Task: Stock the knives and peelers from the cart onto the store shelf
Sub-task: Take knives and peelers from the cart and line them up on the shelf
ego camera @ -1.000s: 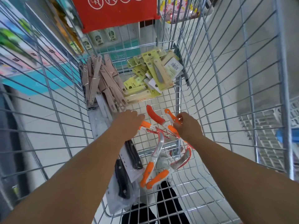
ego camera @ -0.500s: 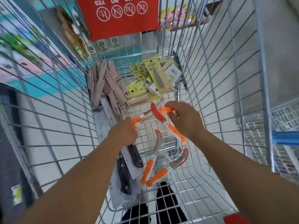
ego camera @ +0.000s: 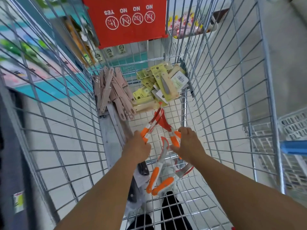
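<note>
Here both hands' fingers (ego camera: 183,130) grip orange-handled knives (ego camera: 176,136), the grips partly hidden.

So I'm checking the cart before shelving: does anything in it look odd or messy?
Nothing looks damaged, but the stock lies loose. The yellow carded peelers are heaped askew in the far corner, the pink knives are fanned out beside them, and two orange knives lie crossed on the cart floor.

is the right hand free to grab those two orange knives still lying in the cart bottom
Probably not yet: the right hand already grips an orange-handled knife. The two orange knives lie just below it in the cart, uncovered, so the path itself looks clear.
</note>
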Motion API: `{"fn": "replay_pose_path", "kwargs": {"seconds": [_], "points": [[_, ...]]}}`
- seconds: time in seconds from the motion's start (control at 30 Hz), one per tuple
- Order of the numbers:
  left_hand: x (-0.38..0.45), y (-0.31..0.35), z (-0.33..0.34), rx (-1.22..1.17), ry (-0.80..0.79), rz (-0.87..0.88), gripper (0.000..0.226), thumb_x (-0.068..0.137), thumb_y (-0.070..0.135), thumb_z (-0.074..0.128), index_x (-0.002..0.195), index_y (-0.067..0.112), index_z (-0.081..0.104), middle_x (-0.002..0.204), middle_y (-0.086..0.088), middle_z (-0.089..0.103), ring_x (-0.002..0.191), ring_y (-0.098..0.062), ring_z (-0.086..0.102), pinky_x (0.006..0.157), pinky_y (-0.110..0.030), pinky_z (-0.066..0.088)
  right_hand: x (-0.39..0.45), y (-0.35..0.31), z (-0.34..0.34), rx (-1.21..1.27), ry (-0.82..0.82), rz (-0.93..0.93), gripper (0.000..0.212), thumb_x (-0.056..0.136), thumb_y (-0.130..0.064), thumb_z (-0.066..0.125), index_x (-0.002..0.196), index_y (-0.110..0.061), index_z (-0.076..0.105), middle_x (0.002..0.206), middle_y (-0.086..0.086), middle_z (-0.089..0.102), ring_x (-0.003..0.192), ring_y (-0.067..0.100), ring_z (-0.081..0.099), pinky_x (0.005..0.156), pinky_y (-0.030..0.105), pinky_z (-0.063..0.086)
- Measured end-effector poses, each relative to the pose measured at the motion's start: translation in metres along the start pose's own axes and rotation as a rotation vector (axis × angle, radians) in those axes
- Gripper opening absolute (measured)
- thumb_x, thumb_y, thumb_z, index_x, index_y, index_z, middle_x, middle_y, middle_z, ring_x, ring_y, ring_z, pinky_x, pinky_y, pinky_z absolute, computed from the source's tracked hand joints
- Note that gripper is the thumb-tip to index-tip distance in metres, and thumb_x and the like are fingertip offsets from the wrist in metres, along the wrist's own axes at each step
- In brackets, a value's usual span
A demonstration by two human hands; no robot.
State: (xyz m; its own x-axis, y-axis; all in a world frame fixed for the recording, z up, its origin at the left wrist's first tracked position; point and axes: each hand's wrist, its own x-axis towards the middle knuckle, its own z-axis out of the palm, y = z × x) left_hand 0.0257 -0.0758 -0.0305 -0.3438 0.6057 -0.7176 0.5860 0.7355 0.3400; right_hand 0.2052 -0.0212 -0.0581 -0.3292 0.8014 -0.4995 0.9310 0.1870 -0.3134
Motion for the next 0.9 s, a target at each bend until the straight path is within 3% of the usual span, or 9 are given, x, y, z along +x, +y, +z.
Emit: {"fn": "replay_pose_path", "kwargs": {"seconds": [0.1,0.23,0.4,0.53,0.63,0.77,0.9], "points": [[-0.001,0.003,0.004,0.005,0.031,-0.001,0.030,0.092,0.025,0.053,0.118,0.017,0.041,0.106,-0.006,0.053,0.082,-0.020,0.056,0.060,-0.027,0.039,0.006,-0.007,0.010,-0.057,-0.056,0.078,0.067,0.082,-0.035,0.067,0.133,-0.008,0.032,0.128,0.011,0.039,0.119,0.027,0.042,0.095,0.036,0.043],[-0.006,0.007,0.002,-0.045,0.045,-0.020,0.029,0.096,0.027,0.048,0.121,0.015,0.038,0.079,0.008,0.034,0.064,-0.007,0.041,0.052,-0.022,0.029,0.011,-0.013,0.014,0.013,-0.076,0.197,0.059,0.084,-0.023,0.065,0.131,-0.007,0.033,0.128,0.015,0.039,0.116,0.031,0.045,0.092,0.036,0.043],[-0.014,0.010,-0.010,-0.177,0.062,0.016,0.020,0.095,0.027,0.051,0.109,0.017,0.041,0.081,0.000,0.050,0.063,-0.010,0.049,0.052,-0.025,0.035,0.013,-0.025,-0.005,0.154,-0.039,0.270,0.038,0.084,-0.018,0.065,0.115,-0.009,0.046,0.109,0.010,0.054,0.093,0.027,0.060,0.078,0.035,0.049],[-0.029,0.017,-0.029,-0.310,0.129,0.048,0.019,0.093,0.032,0.053,0.099,0.020,0.040,0.082,-0.004,0.055,0.062,-0.014,0.052,0.052,-0.027,0.039,0.000,-0.045,-0.031,0.327,0.015,0.285,0.034,0.083,-0.022,0.065,0.110,-0.012,0.047,0.088,0.003,0.059,0.079,0.024,0.061,0.070,0.034,0.048],[-0.048,0.024,-0.051,-0.369,0.192,0.086,0.024,0.092,0.036,0.055,0.102,0.020,0.040,0.081,-0.001,0.054,0.061,-0.012,0.052,0.049,-0.025,0.037,-0.018,-0.065,-0.055,0.495,0.091,0.274,0.032,0.083,-0.024,0.066,0.108,-0.009,0.050,0.086,0.005,0.061,0.076,0.024,0.063,0.071,0.037,0.052],[-0.083,0.032,-0.083,-0.450,0.247,0.173,0.026,0.094,0.037,0.053,0.104,0.025,0.032,0.084,0.001,0.051,0.062,-0.011,0.051,0.049,-0.025,0.037,-0.049,-0.099,-0.095,0.707,0.167,0.225,0.024,0.086,-0.025,0.067,0.098,-0.013,0.049,0.082,0.005,0.060,0.062,0.016,0.063,0.053,0.027,0.046],[-0.119,0.040,-0.117,-0.480,0.301,0.244,0.025,0.095,0.039,0.051,0.104,0.022,0.035,0.079,0.002,0.048,0.060,-0.012,0.048,0.052,-0.026,0.040,-0.080,-0.137,-0.131,0.820,0.255,0.148,0.022,0.085,-0.025,0.068,0.093,-0.015,0.049,0.082,0.009,0.061,0.057,0.014,0.062,0.048,0.025,0.045]]}}
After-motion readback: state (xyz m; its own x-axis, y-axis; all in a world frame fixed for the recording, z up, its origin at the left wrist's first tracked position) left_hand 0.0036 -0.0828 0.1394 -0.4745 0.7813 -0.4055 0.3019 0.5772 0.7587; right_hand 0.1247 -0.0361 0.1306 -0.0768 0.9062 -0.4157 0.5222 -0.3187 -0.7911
